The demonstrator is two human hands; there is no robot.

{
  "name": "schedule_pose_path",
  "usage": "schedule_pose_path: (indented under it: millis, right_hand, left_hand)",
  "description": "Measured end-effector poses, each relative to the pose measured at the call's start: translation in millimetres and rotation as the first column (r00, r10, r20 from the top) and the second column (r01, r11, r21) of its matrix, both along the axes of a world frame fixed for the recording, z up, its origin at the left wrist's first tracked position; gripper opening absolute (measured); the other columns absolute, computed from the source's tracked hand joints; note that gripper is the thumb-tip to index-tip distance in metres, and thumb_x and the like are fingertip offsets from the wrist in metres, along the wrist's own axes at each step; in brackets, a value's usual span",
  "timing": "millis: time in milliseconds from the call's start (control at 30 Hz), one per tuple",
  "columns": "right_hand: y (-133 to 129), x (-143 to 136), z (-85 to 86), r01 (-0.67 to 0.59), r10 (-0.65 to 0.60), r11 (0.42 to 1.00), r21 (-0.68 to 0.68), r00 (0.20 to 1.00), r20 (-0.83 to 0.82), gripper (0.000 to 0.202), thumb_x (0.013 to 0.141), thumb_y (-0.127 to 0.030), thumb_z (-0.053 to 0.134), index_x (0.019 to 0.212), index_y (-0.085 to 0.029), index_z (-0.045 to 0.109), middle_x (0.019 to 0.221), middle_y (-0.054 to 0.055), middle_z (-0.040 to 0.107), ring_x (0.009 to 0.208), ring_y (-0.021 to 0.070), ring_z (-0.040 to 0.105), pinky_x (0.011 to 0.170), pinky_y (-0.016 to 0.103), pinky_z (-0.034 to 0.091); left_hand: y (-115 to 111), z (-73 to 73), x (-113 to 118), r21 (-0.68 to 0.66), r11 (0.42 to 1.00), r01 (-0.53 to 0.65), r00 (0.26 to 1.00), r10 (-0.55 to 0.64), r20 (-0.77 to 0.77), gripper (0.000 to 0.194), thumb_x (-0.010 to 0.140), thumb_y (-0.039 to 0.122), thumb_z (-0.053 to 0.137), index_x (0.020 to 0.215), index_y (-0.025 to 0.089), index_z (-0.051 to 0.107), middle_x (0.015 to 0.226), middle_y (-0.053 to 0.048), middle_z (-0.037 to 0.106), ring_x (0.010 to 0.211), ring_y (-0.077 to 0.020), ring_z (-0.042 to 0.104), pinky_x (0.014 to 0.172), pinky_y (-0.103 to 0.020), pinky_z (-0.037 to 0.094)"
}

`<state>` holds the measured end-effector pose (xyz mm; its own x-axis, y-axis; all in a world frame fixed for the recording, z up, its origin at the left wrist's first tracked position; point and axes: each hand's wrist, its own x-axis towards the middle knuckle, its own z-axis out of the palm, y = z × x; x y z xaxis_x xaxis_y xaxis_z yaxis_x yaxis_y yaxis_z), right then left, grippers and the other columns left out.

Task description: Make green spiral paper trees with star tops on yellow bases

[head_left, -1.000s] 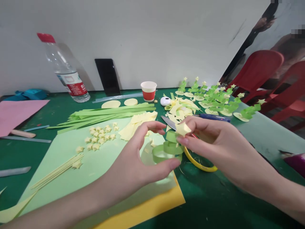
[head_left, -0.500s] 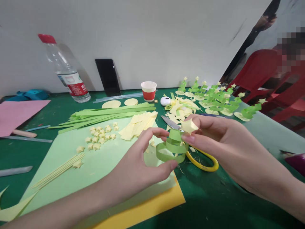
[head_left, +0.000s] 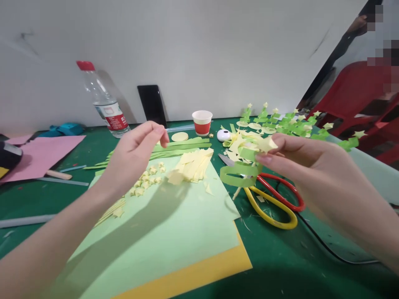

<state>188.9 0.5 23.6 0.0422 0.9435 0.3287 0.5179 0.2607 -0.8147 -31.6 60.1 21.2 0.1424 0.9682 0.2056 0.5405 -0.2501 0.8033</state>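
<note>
My right hand (head_left: 299, 166) pinches a green paper spiral (head_left: 238, 175) by its top, where a pale yellow paper star (head_left: 267, 145) sits. The spiral's loops hang free above the table. My left hand (head_left: 134, 155) is raised over the green paper strips (head_left: 183, 148), with thumb and fingertips pressed together; whether anything is between them I cannot make out. Below it, folded paper stars (head_left: 145, 182) lie on a light green sheet (head_left: 162, 249), partly hidden by the hand. Scissors (head_left: 276, 211) with red and yellow handles lie beneath the spiral.
A bottle (head_left: 110, 106), a phone (head_left: 152, 104) and a paper cup (head_left: 202, 123) stand along the wall. Several finished spiral trees (head_left: 286, 124) stand at back right, beside cream paper scraps (head_left: 243, 139). A yellow disc (head_left: 180, 136) lies near the cup. A black cable (head_left: 330, 251) runs at right.
My left hand has left the spiral and moved left and up, its fingers closing. My right hand still holds the spiral, now shifted slightly right and up. The view has turned a little left.
</note>
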Motion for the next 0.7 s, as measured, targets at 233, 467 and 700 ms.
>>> schedule_pose_path:
  millis: [233,467,700]
  right_hand:
    - [9.5,4.7,-1.1,0.013,-0.016,0.998,-0.053,0.999,-0.046,0.020,0.072,-0.032,0.057,0.057,-0.020,0.056,0.059,-0.001,0.055,0.054,0.0099,0.049,0.049,0.024,0.035]
    - [19.5,8.4,-2.6,0.047,-0.064,0.990,-0.129,0.990,-0.125,0.028,0.059,-0.044,0.066,0.047,-0.021,0.054,0.057,-0.001,0.057,0.060,0.0147,0.055,0.056,0.027,0.041]
    - [22.0,18.9,-5.4,-0.040,0.012,0.985,-0.170,0.987,-0.160,0.028,0.063,-0.045,0.065,0.051,-0.022,0.055,0.066,0.000,0.059,0.065,0.0148,0.056,0.062,0.029,0.042]
  left_hand:
    - [32.3,-38.1,-13.2,-0.037,0.987,0.154,0.881,-0.154,-0.448,0.027,0.082,0.013,0.034,0.082,0.021,0.060,0.094,-0.003,0.063,0.092,-0.0209,0.058,0.081,-0.034,0.046]
    - [48.7,-26.4,-41.2,0.018,1.000,-0.006,0.750,0.016,-0.661,0.021,0.087,0.030,0.051,0.101,0.016,0.058,0.106,-0.006,0.059,0.092,-0.0201,0.059,0.080,-0.039,0.049]
    - [57.2,-13.7,-67.4,0.047,0.994,-0.103,0.675,0.105,-0.730,0.023,0.088,0.029,0.050,0.106,0.016,0.056,0.110,-0.007,0.058,0.093,-0.0206,0.058,0.079,-0.039,0.050]
